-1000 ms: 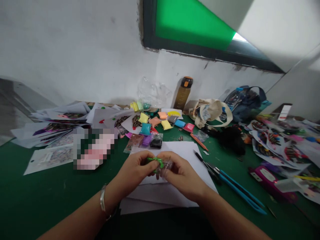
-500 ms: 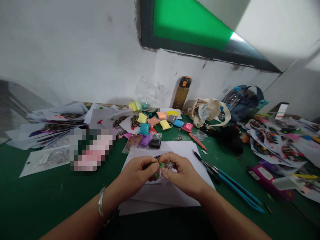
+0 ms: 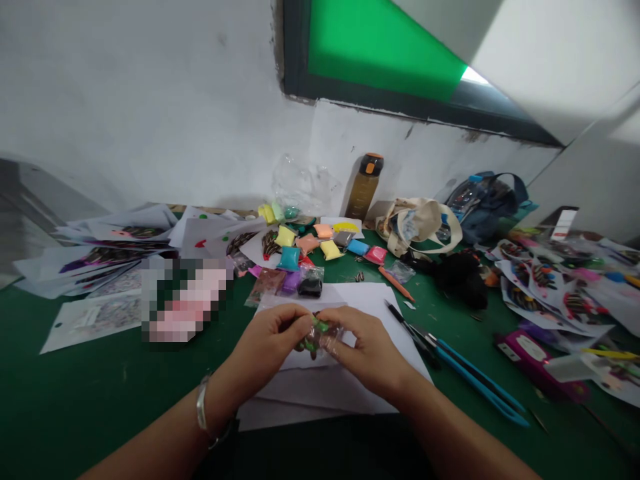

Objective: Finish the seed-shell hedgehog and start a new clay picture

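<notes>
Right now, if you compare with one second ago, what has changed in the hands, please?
The green material, which lay over the thumb of the left hand, has drawn in and now shows bunched between that hand and the right hand, partly behind the clear wrapper. I see nothing newly gripped or released. Pen, tweezers and papers stayed put.

The held material [image 3: 310,345] is bright green, its wrapping [image 3: 331,341] clear. The tabletop [image 3: 100,407] is dark green; the near paper [image 3: 330,393] is plain white. Far packets [image 3: 289,258] are teal, yellow, orange, purple, blue, pinkish red and black. The bottle [image 3: 363,195] is translucent brown, its cap [image 3: 371,163] black and orange. At right, the tweezer-like tool [image 3: 444,350] is blue with a silver tip, the device [image 3: 525,365] magenta, and the sheets [image 3: 555,312] white with dark-striped motifs.
</notes>
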Demonstrator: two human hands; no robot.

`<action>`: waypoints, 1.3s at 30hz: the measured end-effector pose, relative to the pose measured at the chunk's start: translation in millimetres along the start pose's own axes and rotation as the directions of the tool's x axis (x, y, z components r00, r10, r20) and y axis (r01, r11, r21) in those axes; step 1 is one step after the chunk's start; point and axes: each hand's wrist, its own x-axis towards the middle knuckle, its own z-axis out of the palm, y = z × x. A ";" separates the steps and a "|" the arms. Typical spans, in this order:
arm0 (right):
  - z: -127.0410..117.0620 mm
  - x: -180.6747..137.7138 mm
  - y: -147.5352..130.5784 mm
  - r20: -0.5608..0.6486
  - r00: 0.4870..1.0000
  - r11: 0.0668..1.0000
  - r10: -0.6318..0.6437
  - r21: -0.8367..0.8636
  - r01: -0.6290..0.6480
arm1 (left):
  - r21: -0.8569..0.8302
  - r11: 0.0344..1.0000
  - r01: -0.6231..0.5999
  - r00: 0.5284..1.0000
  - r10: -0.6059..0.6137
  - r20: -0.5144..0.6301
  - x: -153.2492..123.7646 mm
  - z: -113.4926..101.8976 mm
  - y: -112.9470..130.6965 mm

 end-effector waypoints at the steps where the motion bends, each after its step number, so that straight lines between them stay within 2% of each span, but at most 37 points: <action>1: 0.1 -0.4 0.5 0.005 1.000 1.000 -0.009 -0.014 0.009 | 0.027 1.000 -0.007 1.000 0.007 0.004 -0.4 0.3 0.1; 6: 2.2 -1.5 1.3 -0.033 0.999 0.999 -0.022 -0.047 0.021 | 0.085 0.996 -0.005 0.999 0.002 0.043 -3.1 4.0 1.4; 12: 4.1 -0.7 1.3 -0.088 0.996 0.999 -0.008 -0.037 0.005 | 0.099 0.995 -0.007 1.000 0.006 0.012 -4.1 6.3 0.0; 19: 2.8 -1.9 1.5 -0.055 0.996 0.996 -0.065 -0.058 0.062 | 0.127 0.991 -0.037 0.999 0.034 0.026 -6.5 8.2 -0.9; 28: 5.4 -3.9 2.1 -0.160 0.983 0.985 -0.090 -0.162 0.063 | 0.187 0.980 -0.067 0.998 0.069 -0.002 -8.9 10.9 5.5; 34: -0.9 -1.4 6.8 0.090 0.984 0.959 -0.152 -0.228 0.169 | 0.238 0.966 -0.103 0.995 0.102 0.014 -9.3 10.6 2.8; 39: 3.8 -4.3 4.1 0.032 0.994 0.927 -0.102 -0.359 0.107 | 0.320 0.944 -0.080 0.997 0.082 0.007 -8.4 9.9 3.9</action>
